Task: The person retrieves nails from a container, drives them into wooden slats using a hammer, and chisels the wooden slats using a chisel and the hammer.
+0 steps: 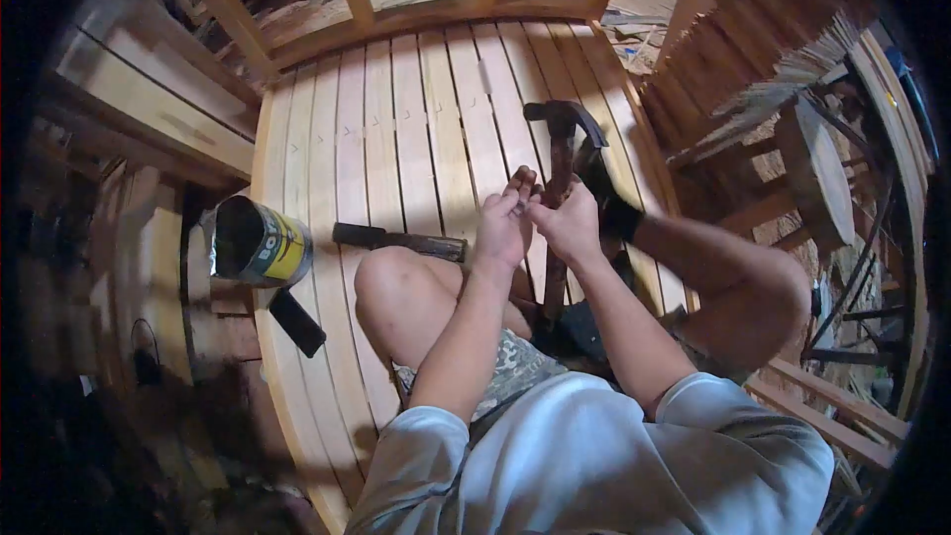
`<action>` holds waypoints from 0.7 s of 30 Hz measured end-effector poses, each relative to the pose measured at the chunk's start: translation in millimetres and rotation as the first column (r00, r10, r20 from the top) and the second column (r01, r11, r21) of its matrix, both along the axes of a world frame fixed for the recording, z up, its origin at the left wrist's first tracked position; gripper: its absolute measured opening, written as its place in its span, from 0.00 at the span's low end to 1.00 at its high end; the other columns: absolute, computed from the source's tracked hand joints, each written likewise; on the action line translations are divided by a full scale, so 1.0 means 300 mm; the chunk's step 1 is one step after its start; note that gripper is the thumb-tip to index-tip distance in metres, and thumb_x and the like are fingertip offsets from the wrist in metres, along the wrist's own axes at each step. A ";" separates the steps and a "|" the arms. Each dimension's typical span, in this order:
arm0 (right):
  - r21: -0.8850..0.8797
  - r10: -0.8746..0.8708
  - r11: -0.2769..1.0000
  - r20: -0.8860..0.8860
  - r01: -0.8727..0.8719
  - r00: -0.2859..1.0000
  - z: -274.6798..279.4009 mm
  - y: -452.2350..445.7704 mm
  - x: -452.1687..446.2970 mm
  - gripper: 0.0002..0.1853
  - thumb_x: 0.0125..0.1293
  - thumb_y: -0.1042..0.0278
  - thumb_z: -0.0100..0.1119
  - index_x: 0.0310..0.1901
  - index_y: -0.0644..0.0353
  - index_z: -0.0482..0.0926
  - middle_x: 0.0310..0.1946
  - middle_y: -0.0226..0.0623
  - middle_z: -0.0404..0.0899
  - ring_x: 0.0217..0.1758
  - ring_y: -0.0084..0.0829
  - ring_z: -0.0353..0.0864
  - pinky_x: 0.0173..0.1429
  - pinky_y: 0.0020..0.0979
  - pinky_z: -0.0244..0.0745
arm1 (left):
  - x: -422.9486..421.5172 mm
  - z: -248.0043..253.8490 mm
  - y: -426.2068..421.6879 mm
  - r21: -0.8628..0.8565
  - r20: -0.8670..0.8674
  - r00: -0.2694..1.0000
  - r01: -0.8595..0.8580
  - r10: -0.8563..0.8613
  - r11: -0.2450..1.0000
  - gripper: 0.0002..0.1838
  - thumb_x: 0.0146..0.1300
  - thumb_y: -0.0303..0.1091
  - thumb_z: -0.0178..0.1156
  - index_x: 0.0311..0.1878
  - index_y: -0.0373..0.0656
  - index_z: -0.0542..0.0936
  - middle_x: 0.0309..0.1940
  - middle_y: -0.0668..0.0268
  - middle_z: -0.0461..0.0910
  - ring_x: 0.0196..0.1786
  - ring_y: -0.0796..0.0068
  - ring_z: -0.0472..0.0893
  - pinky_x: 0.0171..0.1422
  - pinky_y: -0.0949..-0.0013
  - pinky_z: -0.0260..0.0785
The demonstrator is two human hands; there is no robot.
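Over the slatted wooden platform (396, 168), my left hand (509, 218) and my right hand (570, 220) meet in front of my lap. The left one's fingers and thumb are pressed together, and whatever is between them is too small to name. My right hand is wrapped round the handle of a claw hammer (567, 121), whose head points away from me, and its thumb reaches toward my left fingertips. A second tool with a dark head (359, 235) lies on the slats by my left knee.
At the platform's left edge stands an open tin (280, 246) with a yellow label, beside a black phone-like object (297, 322). A wooden rail frame (426, 15) closes the far side. Stacked boards (738, 50) and a round-topped wooden stool (817, 173) are at the right.
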State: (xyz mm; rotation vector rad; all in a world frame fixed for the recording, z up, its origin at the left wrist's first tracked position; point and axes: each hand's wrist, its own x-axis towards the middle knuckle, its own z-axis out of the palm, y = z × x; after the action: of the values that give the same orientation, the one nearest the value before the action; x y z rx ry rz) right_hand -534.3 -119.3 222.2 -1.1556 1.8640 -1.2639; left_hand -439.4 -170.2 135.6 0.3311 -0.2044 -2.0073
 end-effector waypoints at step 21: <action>0.344 0.068 0.937 -0.022 -0.057 0.997 -0.061 -0.132 -0.331 0.23 0.51 0.69 0.70 0.46 0.73 0.75 0.32 0.48 0.81 0.36 0.40 0.84 0.44 0.39 0.79 | -0.087 0.174 -0.159 -0.244 0.963 0.079 0.655 0.256 0.715 0.15 0.49 0.38 0.76 0.40 0.41 0.89 0.33 0.54 0.83 0.34 0.64 0.81 0.43 0.63 0.74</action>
State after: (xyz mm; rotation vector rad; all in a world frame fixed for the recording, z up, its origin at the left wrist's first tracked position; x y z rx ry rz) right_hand -633.5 -159.1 203.7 -1.0402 1.9588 -0.8435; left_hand -465.4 -217.9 187.8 1.2587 -1.9835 -1.4051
